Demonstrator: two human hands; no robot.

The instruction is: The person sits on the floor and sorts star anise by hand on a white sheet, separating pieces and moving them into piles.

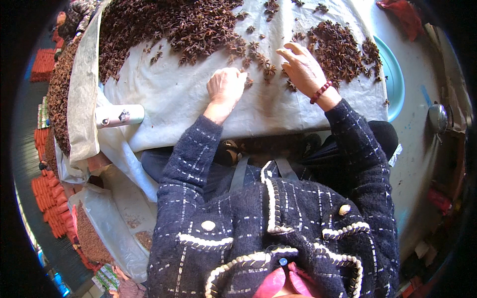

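Dried star anise [197,28] lies in a large heap on a white cloth-covered work surface [167,108], at the upper left and centre. A smaller star anise pile [335,52] is at the right. My left hand [226,86] is curled, its knuckles up, just below the loose pods between the heaps; whether its fingers hold a pod is hidden. My right hand [302,69], with a dark red bead bracelet [321,92] on the wrist, hovers beside the smaller pile's left edge. Its fingers are bent and spread apart, with nothing seen between them.
A white cylindrical can [121,116] lies on its side at the cloth's left edge. A turquoise basin [394,82] shows beyond the right edge. At the left are more brown heaps and stacked red mesh sacks [46,201]. Parts of other people show at the upper left and lower left.
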